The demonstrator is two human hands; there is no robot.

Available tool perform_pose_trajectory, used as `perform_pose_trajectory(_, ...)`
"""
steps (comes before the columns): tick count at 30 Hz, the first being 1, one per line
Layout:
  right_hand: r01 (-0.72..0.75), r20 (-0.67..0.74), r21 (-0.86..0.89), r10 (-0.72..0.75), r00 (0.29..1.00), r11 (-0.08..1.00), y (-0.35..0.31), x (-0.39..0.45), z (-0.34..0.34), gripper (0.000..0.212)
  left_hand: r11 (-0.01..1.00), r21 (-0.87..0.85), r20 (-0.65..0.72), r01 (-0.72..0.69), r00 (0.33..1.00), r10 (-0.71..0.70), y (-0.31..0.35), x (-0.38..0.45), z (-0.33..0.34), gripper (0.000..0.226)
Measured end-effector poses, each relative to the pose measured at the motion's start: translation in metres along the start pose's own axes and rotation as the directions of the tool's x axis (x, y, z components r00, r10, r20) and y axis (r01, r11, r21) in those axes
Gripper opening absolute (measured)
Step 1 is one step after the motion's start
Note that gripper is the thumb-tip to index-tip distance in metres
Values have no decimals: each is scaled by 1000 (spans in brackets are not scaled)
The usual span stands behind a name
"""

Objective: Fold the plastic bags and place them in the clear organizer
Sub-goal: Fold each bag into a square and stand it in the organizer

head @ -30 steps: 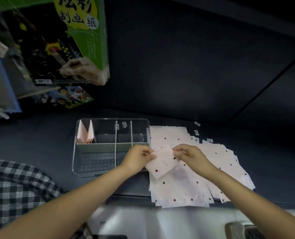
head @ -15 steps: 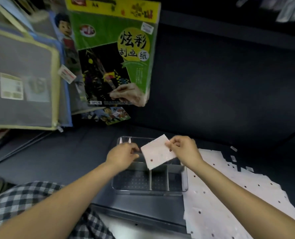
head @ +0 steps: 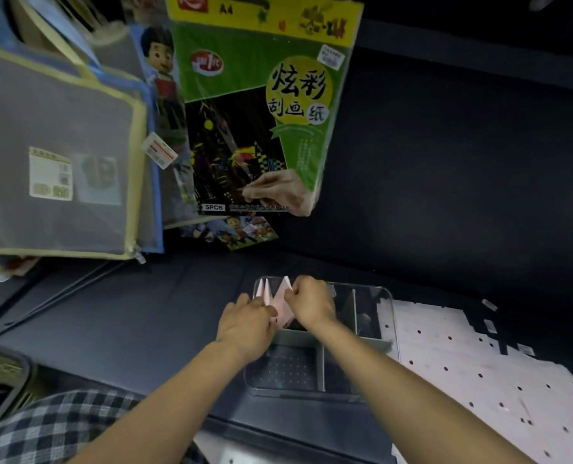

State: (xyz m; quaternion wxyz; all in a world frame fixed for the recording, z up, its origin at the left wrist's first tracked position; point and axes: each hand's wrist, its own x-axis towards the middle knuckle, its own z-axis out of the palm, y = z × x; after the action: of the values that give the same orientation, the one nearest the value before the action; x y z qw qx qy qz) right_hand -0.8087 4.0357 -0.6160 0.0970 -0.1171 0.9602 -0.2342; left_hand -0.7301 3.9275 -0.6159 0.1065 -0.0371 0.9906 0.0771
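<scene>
Standing on edge in the far-left compartment of the clear organizer point(head: 387, 316), the folded bag point(head: 283, 304) is being seated beside two others already there. The right hand point(head: 311, 304) pinches its top edge; the left hand point(head: 244, 324) steadies it, fingers curled against it. Next, probably, comes letting go and taking another from the flat bags point(head: 479, 373) spread just beside the organizer's right edge.

We saw pale pink folded bags point(head: 280, 301) standing upright in the clear organizer's point(head: 390, 308) far-left compartment, unfolded dotted bags point(head: 462, 363) spread just beside it.
</scene>
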Motion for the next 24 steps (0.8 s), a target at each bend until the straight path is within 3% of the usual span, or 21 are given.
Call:
perform_pose_trajectory(6,-125,210,264,70,975,957,-8,6,16,43,998,-54,-117,-11,993,5,-2,2,-5,31)
perform_pose_trajectory(11,-292,459,519,27,888,803,12,-8,7,26,998,14,-156,-61,986,62,0,3,-1,34)
perform_pose_trajectory(15,-179,320,574,-17,947,799,43,-30,-9,27,993,120,-108,-10,994,23,-4,4,2,35)
perform_pose_trajectory(19,-42,120,590,-36,992,806,117,-70,-39,21,990,141,-113,-27,993,43,1,5,1,35)
perform_pose_trajectory(24,-99,48,284,89,995,954,248,-144,-75,23,947,180,-169,-265,940,295,37,3,1,30)
